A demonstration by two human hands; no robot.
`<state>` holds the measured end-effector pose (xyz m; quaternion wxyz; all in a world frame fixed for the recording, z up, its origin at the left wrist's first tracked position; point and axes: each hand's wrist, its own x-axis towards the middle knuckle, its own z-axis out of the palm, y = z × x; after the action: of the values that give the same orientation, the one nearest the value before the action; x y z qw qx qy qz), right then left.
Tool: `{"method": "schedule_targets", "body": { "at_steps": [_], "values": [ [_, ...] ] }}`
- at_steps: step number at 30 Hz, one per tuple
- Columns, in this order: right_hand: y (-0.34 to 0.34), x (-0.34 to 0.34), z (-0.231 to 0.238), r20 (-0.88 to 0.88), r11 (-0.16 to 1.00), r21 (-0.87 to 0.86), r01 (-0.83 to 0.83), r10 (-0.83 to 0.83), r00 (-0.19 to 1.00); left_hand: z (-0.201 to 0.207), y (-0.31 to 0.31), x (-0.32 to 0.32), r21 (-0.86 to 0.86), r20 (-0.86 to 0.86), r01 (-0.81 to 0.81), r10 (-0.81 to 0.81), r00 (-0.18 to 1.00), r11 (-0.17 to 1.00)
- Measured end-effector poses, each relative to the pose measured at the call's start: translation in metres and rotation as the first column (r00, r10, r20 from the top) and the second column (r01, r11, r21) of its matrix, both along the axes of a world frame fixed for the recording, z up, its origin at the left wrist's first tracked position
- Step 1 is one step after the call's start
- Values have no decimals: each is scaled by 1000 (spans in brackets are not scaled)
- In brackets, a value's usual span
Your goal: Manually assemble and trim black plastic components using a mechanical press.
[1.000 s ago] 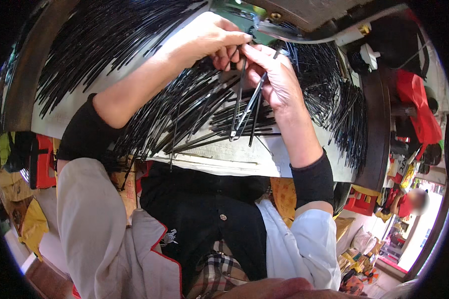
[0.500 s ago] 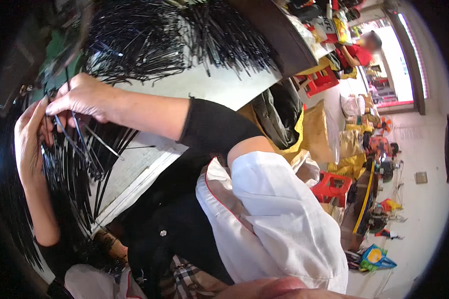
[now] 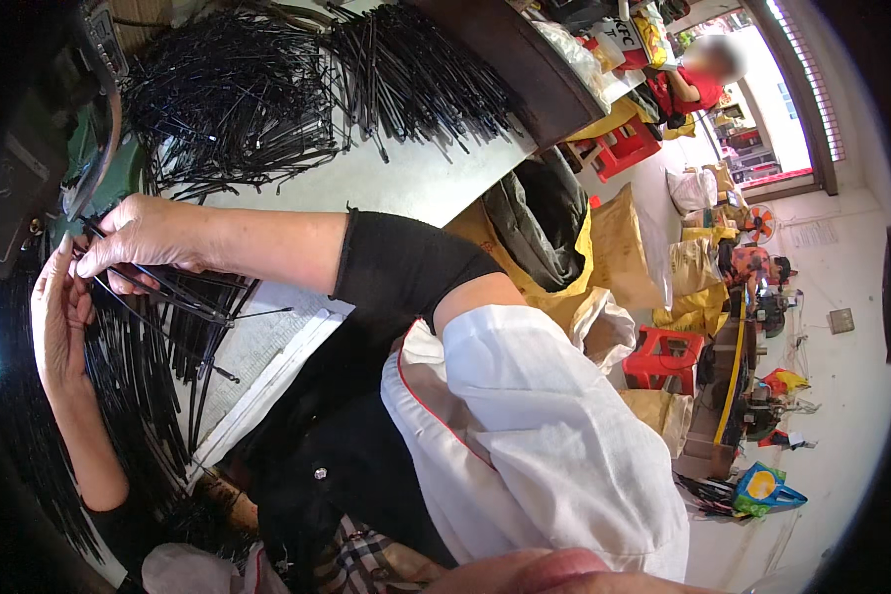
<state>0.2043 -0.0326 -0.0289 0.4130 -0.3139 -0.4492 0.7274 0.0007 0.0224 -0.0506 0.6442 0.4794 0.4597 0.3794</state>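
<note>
My right hand (image 3: pixel 141 238) is closed around a few thin black rods (image 3: pixel 183 297). They stick out below it, slanting down to the right, and have small fittings at their ends. My left hand (image 3: pixel 61 312) is just left of it, fingertips close to the right thumb. Its fingers are partly bent and apart, with nothing plainly held. Both hands are beside a green machine part (image 3: pixel 119 178) at the far left. Under them, many more black rods (image 3: pixel 134 381) lie in a dense bundle along the table edge.
On the white table (image 3: pixel 421 183) lie a tangled heap of black rods (image 3: pixel 228 99) and a neater bunch (image 3: pixel 421 79). Right of the table stand an open sack with black lining (image 3: pixel 540 223), and red stools (image 3: pixel 663 356). A person in red (image 3: pixel 698 89) sits at the back.
My left hand has dropped slightly, and its fingers have loosened near the right hand. The right hand has moved a little down, and its rods now slant more to the right. The view has shifted slightly.
</note>
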Motion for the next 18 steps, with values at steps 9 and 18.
{"method": "schedule_targets", "body": {
  "at_steps": [9, 18],
  "values": [
    [9, -3, -20, 42, 994, 12, -113, 113, 993, 1, -1, 3, -5, 4, -3, 3, 1000, 1000],
    [2, -3, -13, -19, 982, -62, -177, 176, 984, -10, 7, -9, 4, 92, -41, 41, 995, 999]
  ]
}}
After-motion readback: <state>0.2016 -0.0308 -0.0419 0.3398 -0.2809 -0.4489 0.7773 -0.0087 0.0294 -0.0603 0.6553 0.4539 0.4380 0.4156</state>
